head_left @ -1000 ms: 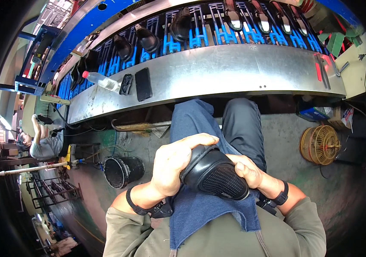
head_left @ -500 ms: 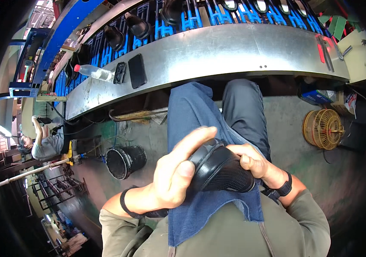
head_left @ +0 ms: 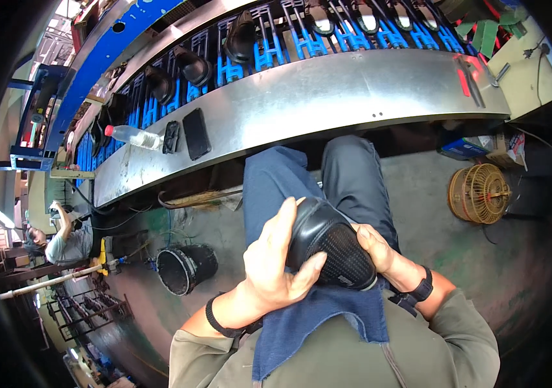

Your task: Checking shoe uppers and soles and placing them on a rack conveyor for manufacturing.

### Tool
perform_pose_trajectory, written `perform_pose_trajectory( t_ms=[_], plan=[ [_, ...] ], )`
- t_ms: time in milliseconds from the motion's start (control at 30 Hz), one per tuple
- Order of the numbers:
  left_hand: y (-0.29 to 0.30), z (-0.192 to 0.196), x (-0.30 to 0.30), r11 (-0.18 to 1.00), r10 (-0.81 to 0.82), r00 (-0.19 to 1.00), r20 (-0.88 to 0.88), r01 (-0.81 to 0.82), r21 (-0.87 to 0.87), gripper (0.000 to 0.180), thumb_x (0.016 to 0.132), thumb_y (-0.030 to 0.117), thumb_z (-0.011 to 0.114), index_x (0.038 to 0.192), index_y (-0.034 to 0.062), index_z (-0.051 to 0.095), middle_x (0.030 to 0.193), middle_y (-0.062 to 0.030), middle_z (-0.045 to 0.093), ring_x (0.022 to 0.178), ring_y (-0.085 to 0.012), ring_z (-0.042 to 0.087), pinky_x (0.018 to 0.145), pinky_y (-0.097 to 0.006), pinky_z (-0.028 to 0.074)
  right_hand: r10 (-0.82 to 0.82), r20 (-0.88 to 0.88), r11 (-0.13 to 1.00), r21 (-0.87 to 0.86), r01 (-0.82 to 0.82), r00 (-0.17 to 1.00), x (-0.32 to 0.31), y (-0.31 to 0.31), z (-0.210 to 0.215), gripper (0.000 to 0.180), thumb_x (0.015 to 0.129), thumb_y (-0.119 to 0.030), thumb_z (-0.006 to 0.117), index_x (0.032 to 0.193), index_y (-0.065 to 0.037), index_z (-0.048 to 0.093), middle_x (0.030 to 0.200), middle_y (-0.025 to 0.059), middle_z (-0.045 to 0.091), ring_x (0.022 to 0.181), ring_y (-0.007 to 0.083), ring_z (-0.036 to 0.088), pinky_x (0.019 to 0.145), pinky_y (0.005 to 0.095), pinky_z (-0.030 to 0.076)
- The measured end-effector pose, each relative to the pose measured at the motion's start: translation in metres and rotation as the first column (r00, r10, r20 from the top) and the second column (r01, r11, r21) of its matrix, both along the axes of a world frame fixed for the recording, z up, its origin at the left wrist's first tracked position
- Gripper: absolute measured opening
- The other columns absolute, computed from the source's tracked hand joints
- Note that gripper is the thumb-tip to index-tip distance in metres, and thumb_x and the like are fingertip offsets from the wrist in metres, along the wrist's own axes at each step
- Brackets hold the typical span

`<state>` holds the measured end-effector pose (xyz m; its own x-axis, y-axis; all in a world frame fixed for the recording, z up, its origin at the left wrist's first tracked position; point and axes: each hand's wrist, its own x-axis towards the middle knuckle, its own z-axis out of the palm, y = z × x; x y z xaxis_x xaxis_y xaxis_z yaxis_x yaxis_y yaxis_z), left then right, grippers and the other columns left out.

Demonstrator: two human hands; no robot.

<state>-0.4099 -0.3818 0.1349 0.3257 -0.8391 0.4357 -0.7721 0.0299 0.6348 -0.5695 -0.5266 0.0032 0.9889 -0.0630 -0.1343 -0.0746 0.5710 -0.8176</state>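
A black shoe point(head_left: 337, 240) with a dotted, perforated-looking upper is held above my lap, over a blue denim apron point(head_left: 276, 178). My left hand point(head_left: 280, 257) grips its left side, the fingers stretched along the edge and the thumb pressed on the dotted surface. On the other side, my right hand point(head_left: 375, 248) is wrapped round the shoe's right edge, thumb on top and most fingers hidden underneath.
Ahead runs a metal ledge point(head_left: 289, 97) carrying a bottle point(head_left: 135, 136), a phone point(head_left: 196, 134) and a red-handled tool point(head_left: 466, 81). Behind it, blue racks point(head_left: 272, 55) hold several dark shoes. A bucket point(head_left: 185, 268) stands left, a round wire basket-like thing point(head_left: 479, 194) right. Another person point(head_left: 69, 236) is far left.
The shoe has turned in my hands, so more of its dotted upper faces up. My left thumb has shifted onto that surface. My view has swung slightly.
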Motion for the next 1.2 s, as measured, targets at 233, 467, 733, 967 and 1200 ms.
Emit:
perform_pose_trajectory(
  t_ms=[233, 467, 733, 967, 1200],
  plan=[
    [-0.018, -0.010, -0.009, 0.997, -0.076, 0.912, -0.403, 0.056, -0.061, 0.094, 0.077, 0.018, 0.088, 0.148, -0.0110, 0.034, 0.128, -0.0278, 0.063, 0.117, -0.0312, 0.066, 0.101, -0.037, 0.051, -0.185, -0.059, 0.856, 0.482, 0.190, 0.981, 0.000, -0.006, 0.025, 0.081, 0.102, -0.062, 0.041, 0.153, 0.000, 0.034, 0.150, 0.0211, 0.047, 0.135, 0.0327, 0.051, 0.115, 0.0470, 0.042],
    [-0.027, 0.009, 0.025, 0.963, -0.260, 0.921, -0.290, 0.270, -0.007, 0.088, 0.074, 0.024, 0.090, 0.144, -0.0060, 0.047, 0.118, -0.0236, 0.069, 0.101, -0.0297, 0.073, 0.088, -0.034, 0.056, -0.310, -0.083, 0.819, 0.483, 0.311, 0.947, -0.002, 0.009, 0.048, 0.077, 0.103, -0.061, 0.038, 0.156, -0.005, 0.032, 0.151, 0.0206, 0.045, 0.134, 0.0361, 0.052, 0.110, 0.0538, 0.045],
    [-0.025, 0.027, 0.027, 0.943, -0.250, 0.887, -0.388, 0.314, 0.113, 0.065, 0.091, 0.005, 0.068, 0.150, -0.0014, 0.042, 0.127, -0.0266, 0.065, 0.100, -0.0349, 0.073, 0.086, -0.034, 0.057, -0.262, -0.047, 0.677, 0.703, 0.218, 0.964, -0.002, 0.010, 0.034, 0.074, 0.104, -0.059, 0.035, 0.151, -0.003, 0.038, 0.141, 0.0213, 0.054, 0.123, 0.0368, 0.059, 0.101, 0.0525, 0.052],
    [-0.009, 0.029, 0.004, 0.977, -0.145, 0.952, -0.271, 0.181, 0.115, 0.068, 0.084, -0.003, 0.064, 0.148, -0.0051, 0.042, 0.132, -0.0278, 0.061, 0.101, -0.0358, 0.072, 0.086, -0.035, 0.058, -0.332, 0.056, 0.765, 0.600, 0.234, 0.942, -0.001, 0.016, 0.027, 0.065, 0.107, -0.050, 0.038, 0.145, 0.002, 0.046, 0.138, 0.0191, 0.058, 0.122, 0.0278, 0.062, 0.104, 0.0400, 0.052],
    [-0.007, 0.031, 0.006, 0.966, -0.196, 0.909, -0.368, 0.243, 0.087, 0.088, 0.079, 0.006, 0.075, 0.154, -0.0029, 0.032, 0.140, -0.0283, 0.055, 0.115, -0.0346, 0.067, 0.098, -0.036, 0.053, -0.336, -0.007, 0.790, 0.543, 0.285, 0.942, 0.011, 0.015, 0.043, 0.069, 0.107, -0.052, 0.031, 0.149, 0.002, 0.041, 0.145, 0.0201, 0.052, 0.132, 0.0295, 0.054, 0.112, 0.0426, 0.044]
  ],
)
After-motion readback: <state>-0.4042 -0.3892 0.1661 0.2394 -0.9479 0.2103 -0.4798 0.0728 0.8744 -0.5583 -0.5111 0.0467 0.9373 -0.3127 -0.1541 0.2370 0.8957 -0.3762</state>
